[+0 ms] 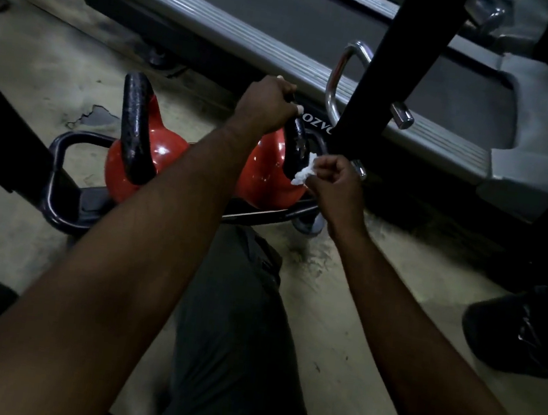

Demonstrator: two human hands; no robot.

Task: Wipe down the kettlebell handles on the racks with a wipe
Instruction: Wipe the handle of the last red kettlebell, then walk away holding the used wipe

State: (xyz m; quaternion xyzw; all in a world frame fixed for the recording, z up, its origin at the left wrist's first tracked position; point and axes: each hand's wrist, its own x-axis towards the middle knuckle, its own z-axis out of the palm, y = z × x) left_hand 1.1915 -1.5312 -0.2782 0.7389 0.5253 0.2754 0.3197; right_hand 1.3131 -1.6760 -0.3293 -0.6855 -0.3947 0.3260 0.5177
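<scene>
Two red kettlebells with black handles sit side by side on a low black rack (66,144) on the floor. The left kettlebell (143,163) stands free, its handle upright. My left hand (264,106) grips the top of the right kettlebell's handle (296,144). My right hand (332,183) pinches a crumpled white wipe (304,173) and presses it against the lower right leg of that handle. The red body of the right kettlebell (266,175) is partly hidden behind my left forearm.
A grey treadmill deck (285,46) lies just behind the rack. A black upright post (397,67) with chrome pegs and a chrome loop rises to the right of the kettlebells. My bent knee (236,306) is below; a black shoe (519,330) sits at the right.
</scene>
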